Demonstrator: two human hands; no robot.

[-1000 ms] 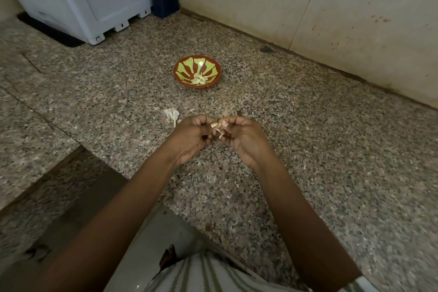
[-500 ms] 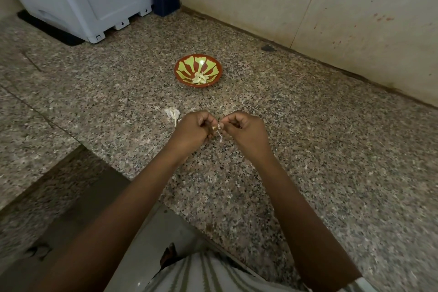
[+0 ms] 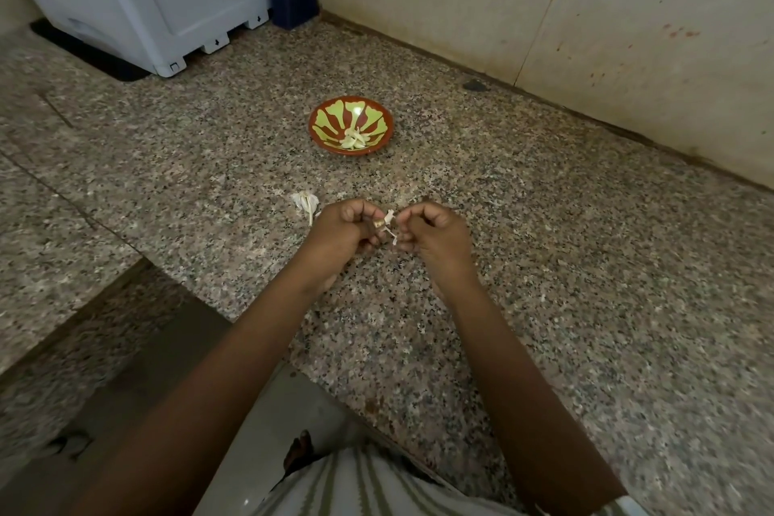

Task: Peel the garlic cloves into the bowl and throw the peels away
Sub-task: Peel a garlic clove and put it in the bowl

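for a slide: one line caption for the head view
Left hand holds a garlic clove, right hand pinches its peel over a granite counter; peeled cloves lie in the bowl.

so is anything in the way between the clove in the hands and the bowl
Nothing visible. The left hand holds the clove, the right hand pinches its peel, and only bare counter lies between them and the bowl. The garlic scraps sit off to the left, outside that path.

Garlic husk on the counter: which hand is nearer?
Left. The left hand is just right of the garlic husk; the right hand is farther right, beyond the left hand.
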